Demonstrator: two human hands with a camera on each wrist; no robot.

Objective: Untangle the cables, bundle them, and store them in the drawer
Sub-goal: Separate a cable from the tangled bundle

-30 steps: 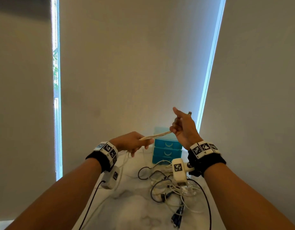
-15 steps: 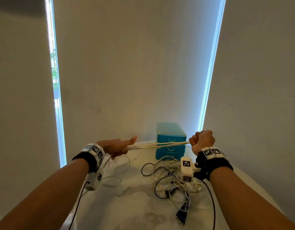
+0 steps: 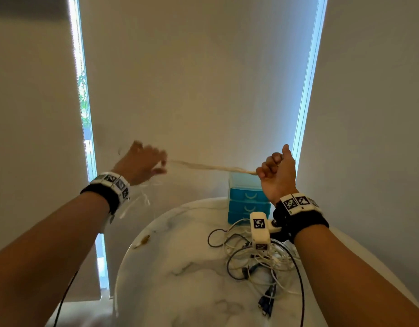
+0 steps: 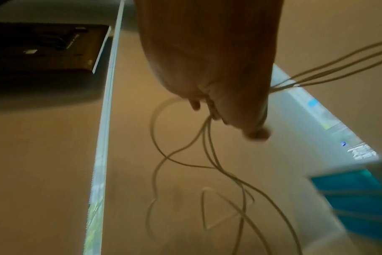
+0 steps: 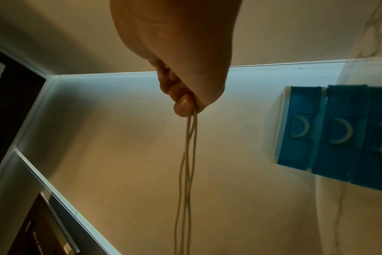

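Pinched at both ends, the white cable (image 3: pixel 210 166) stretches in several strands across the middle of the head view, your right hand (image 3: pixel 278 172) fisted around one end at centre right, your left hand (image 3: pixel 142 162) at centre left with fingers curled on the other, though motion blur hides exactly how. Loose lengths trail below the left wrist, off the table's edge. Keep the strands taut and even as you fold, and gather those trailing loops before they snag. Below the right wrist, the remaining cable tangle (image 3: pixel 258 263) lies on the marble table (image 3: pixel 170 279), lower centre. Behind it, the blue drawer unit (image 3: pixel 247 201) stands closed, so one hand will need freeing first.
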